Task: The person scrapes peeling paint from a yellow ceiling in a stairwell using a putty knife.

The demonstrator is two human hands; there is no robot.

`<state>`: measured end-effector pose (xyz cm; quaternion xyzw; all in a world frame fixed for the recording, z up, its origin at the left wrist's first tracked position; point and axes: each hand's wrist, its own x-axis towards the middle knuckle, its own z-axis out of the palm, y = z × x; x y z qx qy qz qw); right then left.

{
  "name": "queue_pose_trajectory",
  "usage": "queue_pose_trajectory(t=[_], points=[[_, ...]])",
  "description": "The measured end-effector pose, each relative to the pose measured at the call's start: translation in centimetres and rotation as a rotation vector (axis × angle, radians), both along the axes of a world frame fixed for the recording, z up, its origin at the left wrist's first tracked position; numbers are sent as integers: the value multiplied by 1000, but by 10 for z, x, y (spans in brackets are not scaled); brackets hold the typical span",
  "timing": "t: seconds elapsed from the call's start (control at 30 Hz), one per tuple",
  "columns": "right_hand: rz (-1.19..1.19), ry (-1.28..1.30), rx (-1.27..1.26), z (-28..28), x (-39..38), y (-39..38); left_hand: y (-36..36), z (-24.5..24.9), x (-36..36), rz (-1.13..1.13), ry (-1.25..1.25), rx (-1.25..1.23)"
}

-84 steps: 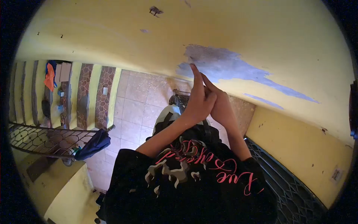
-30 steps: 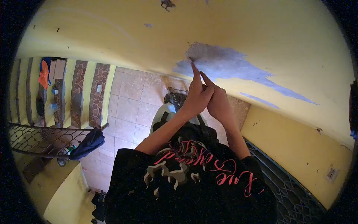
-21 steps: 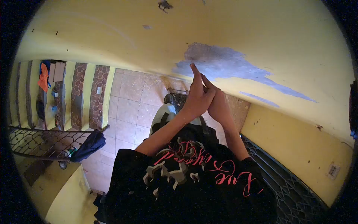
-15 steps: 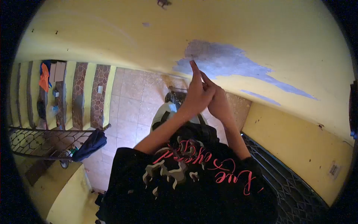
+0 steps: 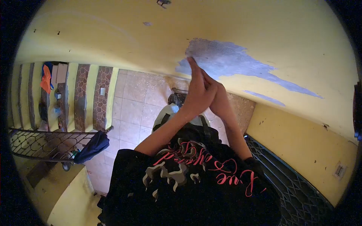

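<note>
In front of my chest, my left hand (image 5: 200, 94) and my right hand (image 5: 220, 101) are pressed together, with their fingers wrapped closely. One long finger points up and overlaps the left end of a grey bare patch (image 5: 222, 56) on the yellow wall (image 5: 113, 34). Whether the fingertip touches the wall cannot be made out. Anything between the hands is hidden by the fingers. Below them is my black shirt (image 5: 151, 196) with pink lettering.
Steps (image 5: 102, 100) with stone-pattern faces rise at the left, with an orange cloth (image 5: 46, 78) on them. A dark cloth (image 5: 93, 147) hangs on a metal railing (image 5: 41, 143). A dark folding grille (image 5: 290, 180) stands at the lower right. Floor tiles (image 5: 128, 109) lie below.
My joined hands have shifted slightly to the left and up, and the gap between their fingers has narrowed. The view has moved very little.
</note>
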<state>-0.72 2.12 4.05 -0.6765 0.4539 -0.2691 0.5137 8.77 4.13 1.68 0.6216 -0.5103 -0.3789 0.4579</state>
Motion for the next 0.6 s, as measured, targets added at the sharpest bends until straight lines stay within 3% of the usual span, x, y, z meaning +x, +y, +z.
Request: queue_pose_trajectory(t=[0.13, 0.27, 0.33, 0.37, 0.43, 0.6], points=[[-29, 5, -21, -14, 1, 10, 2, -26, 0, 50, -174, -115], [-66, -9, 22, -14, -8, 13, 16, -4, -3, -63, -81, -9], [-63, 5, -35, -12, 1, 3, 6, -27, -5, 78, -290, -296], [-59, 3, -36, -13, 1, 5, 8, -18, -3, 81, -293, -297], [-78, -27, -7, -16, -6, 14, 19, 8, -4, -52, 127, 28], [-59, -31, 15, -34, -1, 12, 14, 6, 8, -83, 205, 137]])
